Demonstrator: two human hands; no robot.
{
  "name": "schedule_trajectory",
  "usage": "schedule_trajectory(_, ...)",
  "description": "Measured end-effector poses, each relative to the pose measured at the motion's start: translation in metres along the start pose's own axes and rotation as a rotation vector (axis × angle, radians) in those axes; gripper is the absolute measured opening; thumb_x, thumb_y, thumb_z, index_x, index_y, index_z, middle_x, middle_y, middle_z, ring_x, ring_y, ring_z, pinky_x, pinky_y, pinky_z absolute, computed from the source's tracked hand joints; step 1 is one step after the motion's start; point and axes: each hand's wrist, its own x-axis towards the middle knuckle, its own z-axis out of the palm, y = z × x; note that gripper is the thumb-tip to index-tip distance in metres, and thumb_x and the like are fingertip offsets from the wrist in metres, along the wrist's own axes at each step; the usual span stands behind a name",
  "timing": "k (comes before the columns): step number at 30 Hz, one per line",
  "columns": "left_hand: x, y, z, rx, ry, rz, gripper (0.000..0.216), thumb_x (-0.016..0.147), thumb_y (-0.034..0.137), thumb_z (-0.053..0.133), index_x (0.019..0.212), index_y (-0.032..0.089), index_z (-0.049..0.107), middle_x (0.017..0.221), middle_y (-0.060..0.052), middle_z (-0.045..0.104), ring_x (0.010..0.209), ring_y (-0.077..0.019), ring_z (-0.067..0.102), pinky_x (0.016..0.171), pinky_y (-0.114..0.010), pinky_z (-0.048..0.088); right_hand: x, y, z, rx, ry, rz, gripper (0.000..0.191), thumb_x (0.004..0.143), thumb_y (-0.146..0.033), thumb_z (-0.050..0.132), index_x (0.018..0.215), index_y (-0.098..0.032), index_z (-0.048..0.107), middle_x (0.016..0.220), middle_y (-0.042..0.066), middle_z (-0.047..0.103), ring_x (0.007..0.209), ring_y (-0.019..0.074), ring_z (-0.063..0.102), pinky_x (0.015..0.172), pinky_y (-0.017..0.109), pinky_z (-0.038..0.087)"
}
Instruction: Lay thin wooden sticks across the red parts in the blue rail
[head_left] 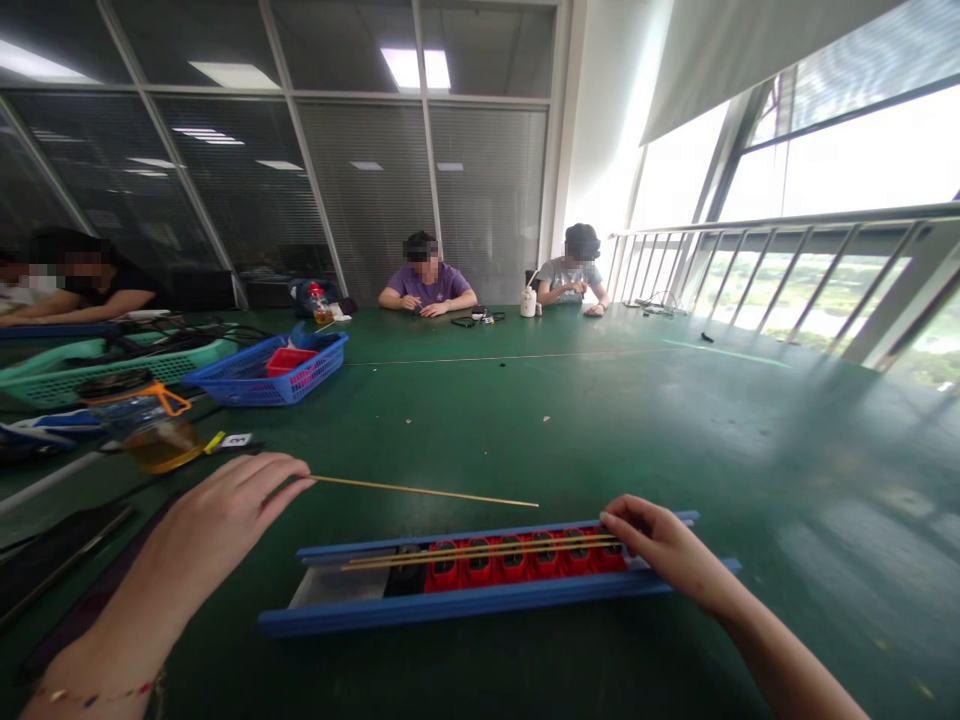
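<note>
A long blue tray (480,603) lies on the green table (675,420) in front of me. It carries a row of several red parts (525,560) and a black one at the left end, with two thin brass rods (480,550) lying across them. My right hand (660,545) rests on the tray's right end, fingers closed on the rod ends. My left hand (225,510) is above the table to the left, fingers pinched on one end of a third thin rod (424,491) that points right.
A blue basket (270,370) with a red box, a green basket (90,370) and a clear jug (146,425) with yellow liquid stand at the left. Three people sit at the far side and far left. A railing and windows run along the right.
</note>
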Motion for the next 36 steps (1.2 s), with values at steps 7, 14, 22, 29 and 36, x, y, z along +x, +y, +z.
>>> schedule_trajectory(7, 0.036, -0.003, 0.020, -0.048, -0.288, -0.054, 0.022, 0.082, 0.039, 0.043, 0.082, 0.022, 0.057, 0.084, -0.001, 0.060, 0.079, -0.0170, 0.054, 0.070, -0.027, 0.039, -0.004, -0.001, -0.004, -0.006, -0.057, 0.003, 0.031, 0.083, -0.048, 0.044, 0.090, -0.019, 0.054, 0.072, 0.000, 0.055, 0.065, 0.0128, 0.049, 0.057, 0.023, 0.040)
schedule_trajectory(14, 0.065, 0.021, 0.053, -0.156, -0.501, -0.103, 0.011, 0.074, 0.029, 0.050, 0.071, 0.023, 0.059, 0.075, 0.000, 0.061, 0.065, -0.0140, 0.054, 0.056, -0.023, 0.034, -0.008, -0.001, -0.011, -0.007, -0.116, -0.042, 0.026, 0.083, -0.045, 0.046, 0.084, -0.019, 0.049, 0.072, -0.001, 0.053, 0.067, 0.0127, 0.047, 0.060, 0.023, 0.040)
schedule_trajectory(22, 0.078, 0.046, 0.090, -0.178, -0.583, -0.086, 0.013, 0.069, 0.015, 0.050, 0.070, 0.023, 0.061, 0.077, -0.001, 0.061, 0.069, -0.0144, 0.055, 0.055, -0.023, 0.032, -0.007, 0.003, -0.014, -0.059, -0.142, 0.009, 0.031, 0.084, -0.049, 0.042, 0.076, -0.019, 0.048, 0.068, -0.001, 0.050, 0.064, 0.0124, 0.045, 0.057, 0.023, 0.037)
schedule_trajectory(29, 0.066, 0.050, 0.117, -0.244, -0.502, -0.073, 0.015, 0.076, 0.015, 0.046, 0.075, 0.024, 0.059, 0.082, 0.000, 0.060, 0.074, -0.0144, 0.056, 0.062, -0.024, 0.036, -0.005, 0.003, -0.014, -0.059, -0.137, 0.036, 0.034, 0.083, -0.051, 0.043, 0.074, -0.019, 0.051, 0.066, -0.001, 0.051, 0.062, 0.0124, 0.045, 0.057, 0.023, 0.038)
schedule_trajectory(36, 0.061, 0.055, 0.119, -0.310, -0.507, -0.097, 0.017, 0.079, 0.022, 0.045, 0.085, 0.025, 0.060, 0.088, -0.001, 0.059, 0.077, -0.0148, 0.056, 0.066, -0.024, 0.038, -0.004, 0.003, -0.011, -0.068, -0.108, 0.050, 0.038, 0.080, -0.055, 0.044, 0.072, -0.018, 0.052, 0.065, -0.001, 0.052, 0.061, 0.0128, 0.046, 0.056, 0.023, 0.038)
